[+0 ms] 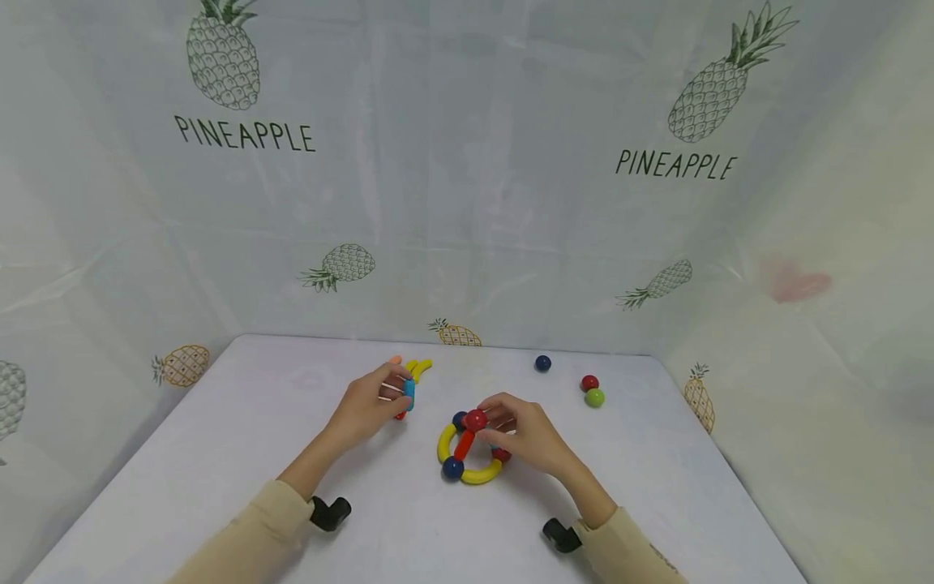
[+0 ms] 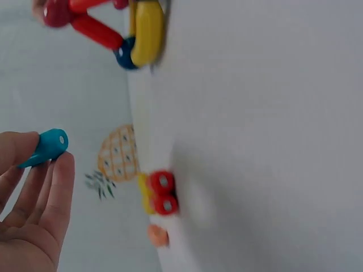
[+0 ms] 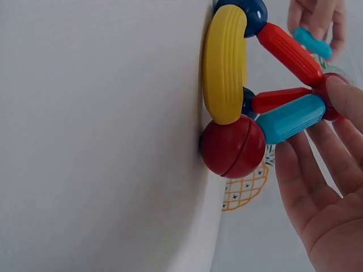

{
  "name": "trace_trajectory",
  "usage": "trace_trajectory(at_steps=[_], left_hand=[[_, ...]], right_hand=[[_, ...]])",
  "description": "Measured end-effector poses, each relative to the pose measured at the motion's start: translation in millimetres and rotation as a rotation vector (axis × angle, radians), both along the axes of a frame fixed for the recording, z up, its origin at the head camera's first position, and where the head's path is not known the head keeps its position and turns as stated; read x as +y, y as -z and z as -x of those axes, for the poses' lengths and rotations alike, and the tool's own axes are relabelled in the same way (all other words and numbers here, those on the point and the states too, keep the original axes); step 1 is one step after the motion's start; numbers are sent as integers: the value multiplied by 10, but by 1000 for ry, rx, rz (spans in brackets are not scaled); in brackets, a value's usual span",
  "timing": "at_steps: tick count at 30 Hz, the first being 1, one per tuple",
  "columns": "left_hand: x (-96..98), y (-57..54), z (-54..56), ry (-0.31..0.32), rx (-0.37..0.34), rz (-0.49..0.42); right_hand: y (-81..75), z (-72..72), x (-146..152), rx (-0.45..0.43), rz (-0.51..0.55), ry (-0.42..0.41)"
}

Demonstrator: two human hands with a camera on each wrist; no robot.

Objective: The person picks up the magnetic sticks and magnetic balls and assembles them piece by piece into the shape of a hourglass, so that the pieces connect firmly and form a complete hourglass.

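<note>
My left hand (image 1: pixel 370 405) pinches a light blue magnetic stick (image 2: pixel 52 144) between thumb and fingers, raised above the table left of a ball-and-stick frame. The frame has a ring of yellow curved sticks (image 1: pixel 481 473) joined by dark blue balls (image 1: pixel 452 468) and a red ball (image 3: pixel 232 146). Red sticks (image 1: pixel 464 444) and another light blue stick (image 3: pixel 292 119) slope up from the ring to a red top ball (image 1: pixel 476 419). My right hand (image 1: pixel 527 434) holds that top ball, thumb on one side and fingers behind. In the head view this hand partly hides the frame's right side.
Behind my left hand lie yellow curved sticks (image 1: pixel 422 370), red sticks (image 2: pixel 163 192) and an orange piece (image 2: pixel 158 235). A dark blue ball (image 1: pixel 543 363), a red ball (image 1: pixel 589 382) and a green ball (image 1: pixel 595 397) sit back right. A pineapple-print curtain (image 1: pixel 467 203) borders the white table (image 1: pixel 438 535).
</note>
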State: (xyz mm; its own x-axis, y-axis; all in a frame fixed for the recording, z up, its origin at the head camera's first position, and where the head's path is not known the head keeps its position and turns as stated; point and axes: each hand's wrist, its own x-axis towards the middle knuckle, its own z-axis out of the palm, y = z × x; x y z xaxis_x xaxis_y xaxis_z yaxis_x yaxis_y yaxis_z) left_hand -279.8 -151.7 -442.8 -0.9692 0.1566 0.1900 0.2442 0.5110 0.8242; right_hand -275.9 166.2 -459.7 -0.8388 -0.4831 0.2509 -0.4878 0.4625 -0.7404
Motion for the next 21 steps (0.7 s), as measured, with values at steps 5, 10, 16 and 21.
trace_trajectory(at_steps=[5,10,16,21], left_hand=[[264,-44,-109,34,22,-63],[449,-39,-144,57,47,-130],[602,-21,-132,83,56,-154],[685,-11,-105,83,59,-153]], right_hand=[[-6,-5,-22,-11,18,-14],[-5,-20,-11,-20,24,-9],[-1,-11,4,-14,32,-12],[-8,12,-11,4,33,-17]])
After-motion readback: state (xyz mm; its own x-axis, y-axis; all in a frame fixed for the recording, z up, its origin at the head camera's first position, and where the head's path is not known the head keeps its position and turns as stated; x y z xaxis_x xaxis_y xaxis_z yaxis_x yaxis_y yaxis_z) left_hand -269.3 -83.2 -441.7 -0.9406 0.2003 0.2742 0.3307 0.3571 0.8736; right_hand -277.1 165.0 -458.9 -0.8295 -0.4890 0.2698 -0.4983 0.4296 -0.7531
